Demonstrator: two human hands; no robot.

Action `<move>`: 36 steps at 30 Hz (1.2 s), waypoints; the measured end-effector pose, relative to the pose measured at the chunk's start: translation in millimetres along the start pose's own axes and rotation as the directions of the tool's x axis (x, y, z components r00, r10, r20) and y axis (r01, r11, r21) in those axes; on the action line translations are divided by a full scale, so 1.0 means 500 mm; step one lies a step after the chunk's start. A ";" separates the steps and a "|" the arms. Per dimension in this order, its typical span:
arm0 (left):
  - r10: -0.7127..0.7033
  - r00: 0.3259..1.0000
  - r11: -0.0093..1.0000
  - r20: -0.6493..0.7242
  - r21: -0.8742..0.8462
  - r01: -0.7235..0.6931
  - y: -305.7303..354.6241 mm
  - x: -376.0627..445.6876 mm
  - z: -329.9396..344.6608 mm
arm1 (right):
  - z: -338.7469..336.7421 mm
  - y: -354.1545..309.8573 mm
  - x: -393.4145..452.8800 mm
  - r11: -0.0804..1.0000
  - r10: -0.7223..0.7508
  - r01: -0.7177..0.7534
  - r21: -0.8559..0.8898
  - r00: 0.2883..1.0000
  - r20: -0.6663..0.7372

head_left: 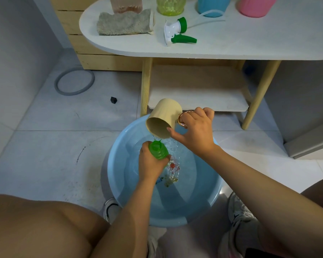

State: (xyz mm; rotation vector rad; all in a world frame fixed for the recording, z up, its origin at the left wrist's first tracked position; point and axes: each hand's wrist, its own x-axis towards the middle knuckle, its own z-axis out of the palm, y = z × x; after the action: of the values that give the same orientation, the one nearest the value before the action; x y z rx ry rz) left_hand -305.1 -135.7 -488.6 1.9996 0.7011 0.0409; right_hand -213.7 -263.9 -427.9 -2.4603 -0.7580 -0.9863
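Two hands work over a blue basin (116, 175) on the floor, near the middle of the scene. The left hand (150, 164) is wrapped round a green bottle (158, 150) and holds it upright above the water, neck open. The right hand (196, 129) grips the handle (182, 120) of a beige cup (162, 118), with one finger laid along the rim. The cup is tipped so that water runs onto the bottle's mouth, and some of it spills past.

The bottle looks like thin, ribbed plastic. It is probably light and squeezable, slick when wet, and heavier as it fills. A hold round the ribbed body just under the shoulder, firm but not crushing, seems best. The cup looks stiff and light, so the handle is the place to take it. The spray head (177, 31) lies far off on the tabletop (231, 43).
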 end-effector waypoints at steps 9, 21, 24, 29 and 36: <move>-0.006 1.000 1.000 -0.013 -0.002 0.006 0.001 0.002 0.000 | 0.005 0.005 -0.001 0.999 -0.053 0.053 0.005 0.998 -0.037; -0.004 1.000 1.000 -0.007 0.000 0.004 0.004 0.002 0.001 | 0.006 0.004 -0.003 0.989 -0.145 0.146 0.018 0.987 -0.063; -0.010 1.000 1.000 -0.011 -0.005 0.010 0.007 0.000 -0.001 | 0.007 0.004 -0.005 0.985 -0.171 0.172 0.005 0.983 -0.070; -0.007 1.000 1.000 -0.015 -0.018 0.007 0.013 0.000 -0.002 | 0.010 0.001 -0.006 0.981 -0.189 0.191 0.020 0.979 -0.083; -0.025 0.999 0.999 -0.023 -0.021 0.024 0.011 -0.001 -0.001 | 0.010 0.002 -0.009 0.975 -0.218 0.221 0.032 0.973 -0.081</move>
State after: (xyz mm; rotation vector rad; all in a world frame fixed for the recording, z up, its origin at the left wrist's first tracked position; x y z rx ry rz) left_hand -303.3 -137.4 -483.7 1.9737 0.7378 0.0569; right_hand -213.3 -263.5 -434.8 -2.3253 -1.0310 -1.1248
